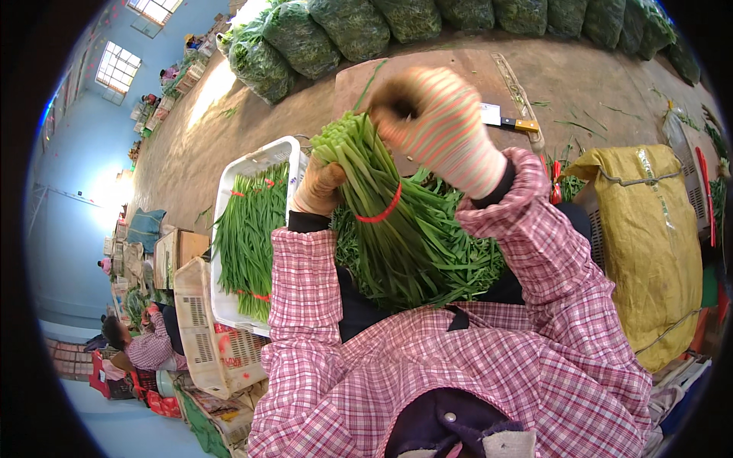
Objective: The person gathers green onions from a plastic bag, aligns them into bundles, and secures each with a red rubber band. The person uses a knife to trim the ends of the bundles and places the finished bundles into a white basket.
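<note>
My left hand [322,182], in a soiled knit glove, grips a thick bunch of long green leafy stalks [366,172] near its pale cut ends. A red band [382,213] circles the bunch, and the leaves fan out over a heap of greens [475,257]. My right hand [438,126], in a striped glove, is blurred beside the cut ends; a thin green leaf rises next to it, and whether the fingers hold it cannot be told. Behind this hand, a knife with a black and yellow handle [518,123] lies on a board [366,80].
At the left stands a white plastic crate [216,306] with banded bunches, beside a beige crate [192,320]. A yellow sack [647,246] stands at the right. Filled bags of greens [349,28] line the far side. Another person [150,346] sits at the lower left.
</note>
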A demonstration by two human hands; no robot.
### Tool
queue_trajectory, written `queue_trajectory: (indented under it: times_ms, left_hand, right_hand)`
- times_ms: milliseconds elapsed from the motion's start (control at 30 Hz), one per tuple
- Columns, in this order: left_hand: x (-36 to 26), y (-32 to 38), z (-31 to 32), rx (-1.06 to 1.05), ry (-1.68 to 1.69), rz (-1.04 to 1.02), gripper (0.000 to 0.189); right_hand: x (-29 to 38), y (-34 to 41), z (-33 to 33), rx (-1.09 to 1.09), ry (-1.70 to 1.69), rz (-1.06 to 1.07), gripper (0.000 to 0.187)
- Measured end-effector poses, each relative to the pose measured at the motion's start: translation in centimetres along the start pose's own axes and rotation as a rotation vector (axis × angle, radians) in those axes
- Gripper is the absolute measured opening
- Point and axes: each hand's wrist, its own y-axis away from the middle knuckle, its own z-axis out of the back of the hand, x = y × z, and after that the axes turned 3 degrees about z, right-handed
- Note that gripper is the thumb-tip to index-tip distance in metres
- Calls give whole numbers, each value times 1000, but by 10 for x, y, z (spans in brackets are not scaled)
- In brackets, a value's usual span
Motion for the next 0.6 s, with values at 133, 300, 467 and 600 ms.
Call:
queue_trajectory:
  times_ms: [133, 300, 467, 600]
  left_hand:
    - [2, 3, 2, 5, 3, 14, 106]
    - [4, 5, -1, -104, 58, -39, 89]
    - [-29, -9, -22, -253, -82, -109, 63]
    - [-64, -17, -52, -258, -286, -396, 63]
  right_hand:
    - [-14, -24, 65, -210, -578, -208, 10]
    - [-32, 19, 63, 536, 342, -267, 26]
    - [4, 104, 40, 791, -859, -932, 35]
    - [25, 132, 7, 847, -1431, -1292, 79]
